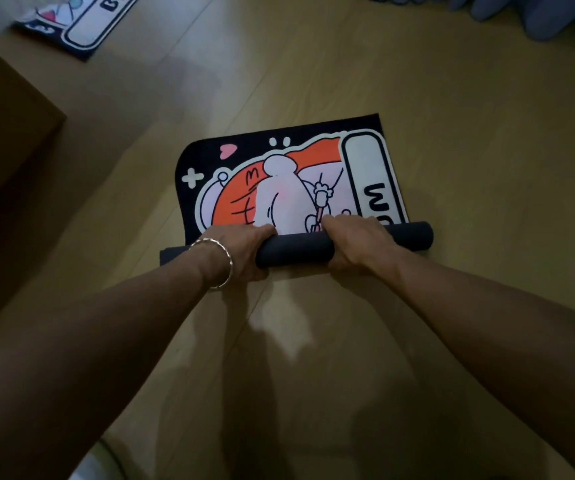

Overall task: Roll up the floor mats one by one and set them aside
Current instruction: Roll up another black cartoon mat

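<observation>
So, counts: 2 mats, 2 hands, 1 box, 1 bracelet; blue fabric lumps too cut off to count.
Box [5, 140]: 1, far left, brown cardboard, flat sides, sharp corner, mostly in shadow.
Far mat [78, 24]: 1, top left, flat on floor, partly out of frame; dark border, white rounded panel with black outline, blurred cartoon print.
Left hand [241, 251]: fingers curled over the top of the roll, clamped on it left of its middle.
Bracelet [215, 261]: 1, thin shiny metal hoop on left wrist.
Mat [279, 174]: 1, centre of floor, near part rolled, far part lying flat; black ground, rounded far-left corner; cartoon in orange and white with black lines, 1 pink heart, 1 white plus, 1 white rounded panel with black letters along its right side.
Roll [296, 249]: 1, the mat's near end wound into a tight cylinder lying across the view; outer face plain dark grey-blue, matte, smooth; both ends stick out past the hands.
Right hand [351, 242]: fingers curled over the roll, gripping it right of its middle; apart from left hand, bare roll between them.
Blue fabric [538, 12]: top right, soft rounded grey-blue lumps, cropped by frame edge.
Floor [469, 140]: light wood-look planks, smooth, long diagonal seams; arm shadows near the bottom.
</observation>
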